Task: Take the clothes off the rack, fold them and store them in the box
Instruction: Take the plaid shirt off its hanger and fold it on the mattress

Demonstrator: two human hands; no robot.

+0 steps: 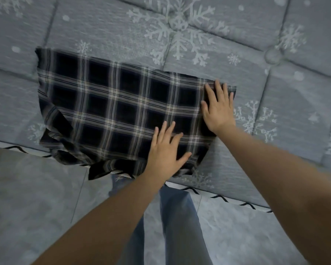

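A folded plaid shirt [113, 111] lies on the grey snowflake quilt [199, 35], its near edge overhanging the bed edge. Left hand [165, 150] and right hand [219, 108] press flat, fingers spread, on the shirt's right end.

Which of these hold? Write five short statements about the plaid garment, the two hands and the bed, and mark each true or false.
1. Both hands lie flat on the plaid garment. True: the left hand and the right hand press on it with straight fingers.
2. The garment hangs on a rack. False: it lies on the bed cover.
3. The bed cover is printed with snowflakes. True.
4. The right hand pinches a sleeve in the air. False: it rests open near the garment's right edge.
5. A storage box stands beside the garment. False: no box is in view.
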